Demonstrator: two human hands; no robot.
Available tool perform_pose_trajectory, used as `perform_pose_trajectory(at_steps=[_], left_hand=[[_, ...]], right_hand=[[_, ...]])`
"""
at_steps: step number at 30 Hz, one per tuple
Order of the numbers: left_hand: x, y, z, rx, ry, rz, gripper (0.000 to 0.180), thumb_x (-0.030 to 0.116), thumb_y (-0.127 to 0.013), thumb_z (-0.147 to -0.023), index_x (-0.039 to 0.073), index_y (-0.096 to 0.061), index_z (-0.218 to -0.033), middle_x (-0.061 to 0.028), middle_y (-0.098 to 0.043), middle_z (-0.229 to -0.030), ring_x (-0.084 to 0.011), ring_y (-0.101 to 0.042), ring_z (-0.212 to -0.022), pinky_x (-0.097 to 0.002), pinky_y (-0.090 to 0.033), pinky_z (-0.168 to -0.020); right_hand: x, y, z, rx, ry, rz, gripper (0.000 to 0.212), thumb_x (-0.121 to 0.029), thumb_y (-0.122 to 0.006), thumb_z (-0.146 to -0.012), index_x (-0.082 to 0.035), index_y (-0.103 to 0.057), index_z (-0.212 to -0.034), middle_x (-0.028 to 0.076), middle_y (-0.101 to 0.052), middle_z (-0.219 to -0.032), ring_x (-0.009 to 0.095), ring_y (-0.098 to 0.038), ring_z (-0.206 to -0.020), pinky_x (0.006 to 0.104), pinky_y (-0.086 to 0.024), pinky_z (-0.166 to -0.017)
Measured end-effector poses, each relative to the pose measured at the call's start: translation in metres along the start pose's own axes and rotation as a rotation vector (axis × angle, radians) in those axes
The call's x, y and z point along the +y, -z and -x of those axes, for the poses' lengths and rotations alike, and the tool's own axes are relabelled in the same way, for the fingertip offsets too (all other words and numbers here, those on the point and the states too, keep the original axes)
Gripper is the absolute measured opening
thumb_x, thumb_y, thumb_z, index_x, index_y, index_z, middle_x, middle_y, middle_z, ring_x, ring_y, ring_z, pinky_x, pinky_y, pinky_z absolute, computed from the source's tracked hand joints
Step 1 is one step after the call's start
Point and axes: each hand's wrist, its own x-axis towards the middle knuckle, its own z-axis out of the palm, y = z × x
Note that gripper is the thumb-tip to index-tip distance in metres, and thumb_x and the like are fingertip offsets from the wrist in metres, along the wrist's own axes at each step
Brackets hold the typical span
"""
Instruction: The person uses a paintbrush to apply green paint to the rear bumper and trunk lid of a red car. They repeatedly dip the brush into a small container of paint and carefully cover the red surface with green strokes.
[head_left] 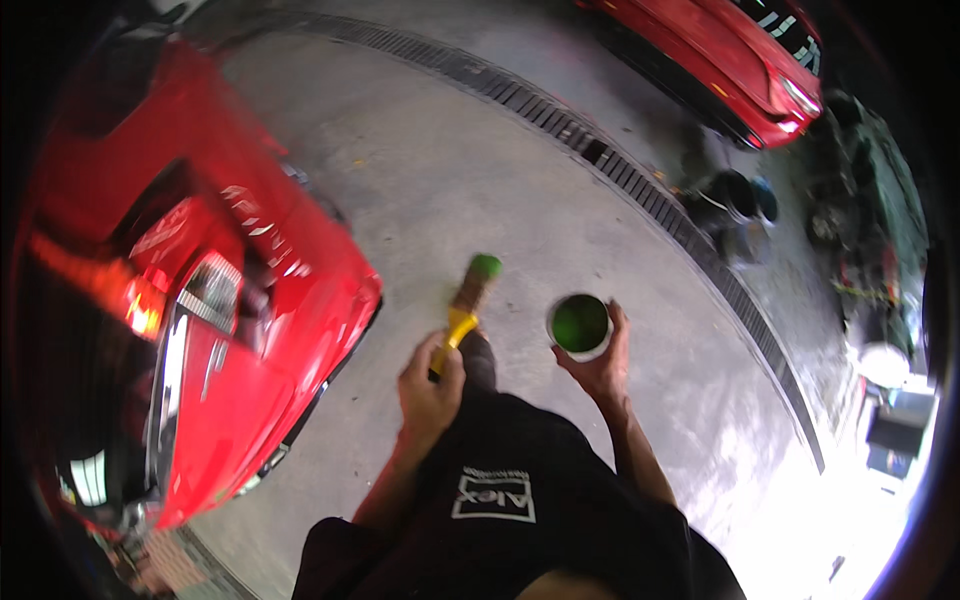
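My left hand [432, 388] is closed around the yellow handle of a paintbrush [463, 318]. Its brown bristles point up and away, and their tip is green. To the right, my right hand [603, 368] grips the side of a round, pale-rimmed cup [551, 337], fingers and thumb wrapped about it. Something green and dark fills the inside of the cup, though I cannot tell how deep it is. Brush and cup are apart, both held in front of my dark shirt above the floor.
Close on my left stands a shiny red car [300, 330]. Another red car [720, 60] is at the far right. A slotted drain grate [560, 125] curves across the grey concrete floor [400, 200]. Dark buckets [735, 195] and clutter stand beyond it on the right.
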Motion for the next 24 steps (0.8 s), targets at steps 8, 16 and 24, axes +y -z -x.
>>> perform_pose_trajectory(at_steps=[8,16,24], left_hand=[[0.076,-0.02,-0.338,-0.349,-0.258,-0.105,0.03,0.008,-0.072,-0.099,-0.003,-0.071,-0.126,-0.0215,-0.078,-0.108,-0.0324,-0.08,-0.092,-0.04,-0.062,-0.078],[0.079,-0.117,-0.599,-0.445,-0.268,-0.587,0.03,0.019,-0.068,-0.1,0.001,-0.074,-0.123,-0.0163,-0.077,-0.089,-0.0365,-0.076,-0.072,-0.0486,-0.06,-0.064],[0.027,-0.182,-0.869,-0.322,-0.03,-0.755,0.021,0.024,-0.065,-0.101,0.004,-0.071,-0.103,-0.0162,-0.076,-0.08,-0.0361,-0.077,-0.069,-0.0489,-0.061,-0.064]], right_hand=[[-0.036,-0.031,-0.305,0.06,0.189,0.104,0.124,-0.027,-0.104,-0.064,-0.004,-0.034,-0.163,0.026,-0.055,-0.146,0.046,-0.06,-0.133,0.0524,-0.056,-0.107],[-0.045,-0.152,-0.607,0.034,0.383,0.091,0.103,-0.024,-0.097,-0.065,-0.008,-0.048,-0.154,0.019,-0.058,-0.145,0.041,-0.061,-0.129,0.0504,-0.052,-0.108],[-0.087,-0.262,-0.886,-0.147,0.478,0.06,0.104,-0.028,-0.099,-0.064,-0.009,-0.049,-0.154,0.018,-0.056,-0.147,0.04,-0.057,-0.133,0.0523,-0.046,-0.113]])
